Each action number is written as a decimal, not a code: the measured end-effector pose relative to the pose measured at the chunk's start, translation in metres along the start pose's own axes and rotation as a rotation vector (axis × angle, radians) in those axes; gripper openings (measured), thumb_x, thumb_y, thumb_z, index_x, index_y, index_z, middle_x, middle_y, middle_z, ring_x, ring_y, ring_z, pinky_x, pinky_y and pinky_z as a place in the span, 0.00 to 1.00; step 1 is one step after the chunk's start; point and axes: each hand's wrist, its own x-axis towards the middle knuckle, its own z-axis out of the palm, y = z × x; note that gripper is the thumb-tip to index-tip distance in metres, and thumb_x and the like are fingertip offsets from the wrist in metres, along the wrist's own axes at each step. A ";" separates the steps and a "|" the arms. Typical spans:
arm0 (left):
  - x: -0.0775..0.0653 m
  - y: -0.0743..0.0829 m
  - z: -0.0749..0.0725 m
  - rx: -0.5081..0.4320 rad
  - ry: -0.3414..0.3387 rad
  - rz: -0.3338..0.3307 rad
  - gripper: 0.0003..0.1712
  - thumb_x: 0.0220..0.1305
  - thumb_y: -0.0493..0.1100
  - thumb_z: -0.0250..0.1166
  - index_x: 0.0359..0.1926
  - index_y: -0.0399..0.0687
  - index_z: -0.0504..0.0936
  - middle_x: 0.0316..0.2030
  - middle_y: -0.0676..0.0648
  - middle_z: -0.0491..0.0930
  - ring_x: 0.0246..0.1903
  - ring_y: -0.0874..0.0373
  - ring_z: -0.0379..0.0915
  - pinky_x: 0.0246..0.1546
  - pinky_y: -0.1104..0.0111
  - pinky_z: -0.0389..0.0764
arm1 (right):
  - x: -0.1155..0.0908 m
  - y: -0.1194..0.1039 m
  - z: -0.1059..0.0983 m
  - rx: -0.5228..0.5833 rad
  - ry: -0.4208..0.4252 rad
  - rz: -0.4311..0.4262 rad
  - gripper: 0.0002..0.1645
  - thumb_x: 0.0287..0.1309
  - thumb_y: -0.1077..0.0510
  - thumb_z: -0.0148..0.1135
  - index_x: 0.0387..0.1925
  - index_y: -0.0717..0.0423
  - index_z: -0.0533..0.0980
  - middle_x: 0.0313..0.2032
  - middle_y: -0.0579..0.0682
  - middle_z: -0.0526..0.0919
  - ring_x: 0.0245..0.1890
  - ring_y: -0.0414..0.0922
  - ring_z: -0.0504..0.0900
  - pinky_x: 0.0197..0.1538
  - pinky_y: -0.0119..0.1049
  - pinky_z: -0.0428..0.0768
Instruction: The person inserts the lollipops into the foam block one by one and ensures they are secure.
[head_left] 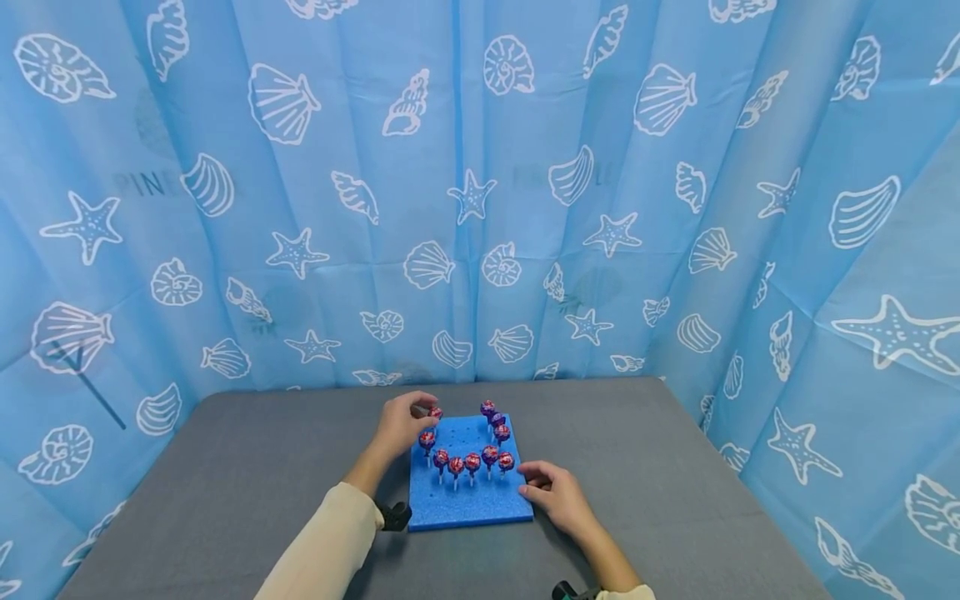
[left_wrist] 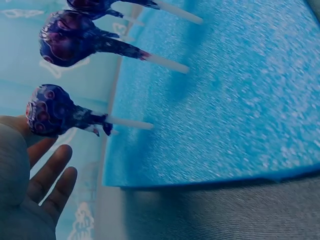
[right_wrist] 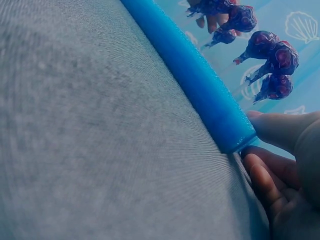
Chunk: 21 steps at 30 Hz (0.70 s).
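Observation:
A blue foam board (head_left: 470, 505) lies on the table, with several lollipops in red and purple wrappers standing in it on white sticks. At its back left corner my left hand (head_left: 397, 425) pinches the wrapped head of a lollipop (left_wrist: 47, 111); the stick's lower end is in the foam. The other fingers of that hand are spread, as the left wrist view shows. My right hand (head_left: 557, 497) holds the board's right edge, thumb on top and fingers curled at its side near the corner in the right wrist view.
A row of lollipops (head_left: 472, 463) crosses the middle of the board, and others (head_left: 498, 420) stand along its right side. Small holes dot the foam. Grey cloth (head_left: 300, 467) covers the table, and a blue shell-print curtain (head_left: 480, 275) hangs behind it.

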 end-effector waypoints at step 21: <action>-0.028 -0.028 -0.010 0.105 0.115 0.047 0.18 0.54 0.36 0.74 0.47 0.43 0.84 0.43 0.43 0.81 0.41 0.49 0.77 0.41 0.53 0.77 | -0.005 0.008 -0.010 0.031 -0.004 0.001 0.15 0.60 0.61 0.66 0.48 0.60 0.80 0.41 0.50 0.82 0.39 0.44 0.79 0.40 0.33 0.77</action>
